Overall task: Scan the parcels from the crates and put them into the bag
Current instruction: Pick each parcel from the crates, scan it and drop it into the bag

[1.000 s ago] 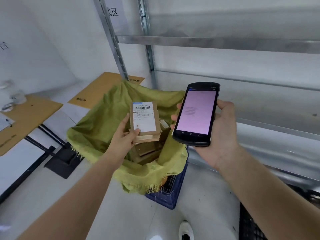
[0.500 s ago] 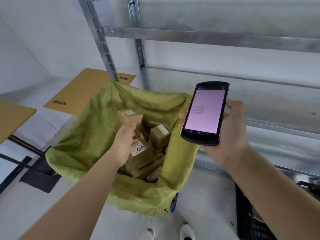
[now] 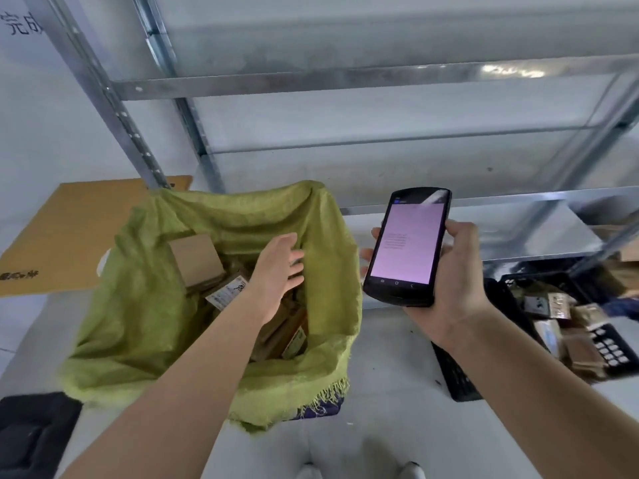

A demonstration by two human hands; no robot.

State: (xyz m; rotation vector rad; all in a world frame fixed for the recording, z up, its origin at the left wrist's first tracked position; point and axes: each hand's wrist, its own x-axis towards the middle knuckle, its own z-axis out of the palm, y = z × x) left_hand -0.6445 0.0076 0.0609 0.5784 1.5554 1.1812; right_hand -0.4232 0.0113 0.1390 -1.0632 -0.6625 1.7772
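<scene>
At frame centre, the left hand [image 3: 278,271] hovers empty, fingers apart, over the parcel-filled green bag [image 3: 145,305]. The right hand [image 3: 456,274] grips a handheld scanner [image 3: 408,250].

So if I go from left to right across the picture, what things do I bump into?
Brown cardboard sheet → green bag → left hand → scanner in the right hand → black crate of parcels.

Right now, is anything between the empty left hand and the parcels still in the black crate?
Yes. The right hand holding the scanner lies between the left hand, over the green bag, and the black crate of parcels.
</scene>
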